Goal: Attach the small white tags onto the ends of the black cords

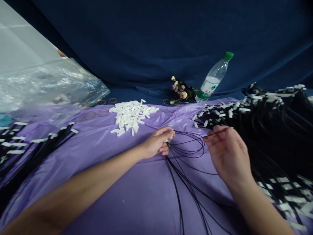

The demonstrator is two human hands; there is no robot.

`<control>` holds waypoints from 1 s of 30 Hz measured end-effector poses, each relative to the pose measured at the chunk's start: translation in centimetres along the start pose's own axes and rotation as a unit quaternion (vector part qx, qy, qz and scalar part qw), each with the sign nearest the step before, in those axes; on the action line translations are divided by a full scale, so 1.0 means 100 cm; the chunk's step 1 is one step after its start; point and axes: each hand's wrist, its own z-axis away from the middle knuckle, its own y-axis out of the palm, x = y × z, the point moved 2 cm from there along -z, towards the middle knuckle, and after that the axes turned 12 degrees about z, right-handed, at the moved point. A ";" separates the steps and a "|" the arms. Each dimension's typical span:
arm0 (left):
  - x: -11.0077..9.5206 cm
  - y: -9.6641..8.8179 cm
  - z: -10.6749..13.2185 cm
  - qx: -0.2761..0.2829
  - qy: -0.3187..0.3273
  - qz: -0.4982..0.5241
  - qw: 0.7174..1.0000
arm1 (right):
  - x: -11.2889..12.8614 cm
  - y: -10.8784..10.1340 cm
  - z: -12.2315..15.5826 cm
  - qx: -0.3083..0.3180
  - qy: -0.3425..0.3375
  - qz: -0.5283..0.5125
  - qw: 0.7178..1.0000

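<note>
My left hand is closed on a small white connector and the gathered ends of several thin black wires. Some of these wires loop out to the right; others hang down toward the near edge of the view. Between thumb and fingertips, my right hand pinches a single black wire that stretches back toward the left hand. The fingers of the left hand partly hide the connector. Just beyond that hand lies a heap of loose white connectors on the purple sheet.
Black wire bundles with white ends lie at left and right. Behind stand a tilted water bottle and artificial flowers. Rubber bands and a clear plastic bag are at the back left. A dark blue cloth hangs behind.
</note>
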 end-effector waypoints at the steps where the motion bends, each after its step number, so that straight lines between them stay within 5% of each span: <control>1: 0.000 0.000 0.000 0.000 0.000 -0.001 1.000 | 0.003 -0.001 -0.001 -0.007 0.009 -0.036 0.999; 6: 0.000 0.001 0.001 -0.001 0.003 -0.001 1.000 | 0.015 0.002 0.004 0.049 0.042 -0.122 0.990; 10: 0.001 0.001 0.000 -0.001 0.007 0.008 1.000 | 0.010 0.005 0.015 0.093 -0.017 0.118 0.989; 14: 0.001 0.000 -0.001 0.001 0.015 0.024 1.000 | 0.001 0.005 0.021 0.086 -0.060 0.334 0.937; 30: 0.000 0.000 0.000 0.020 0.026 0.041 0.999 | -0.003 0.004 0.021 0.105 -0.075 0.431 0.893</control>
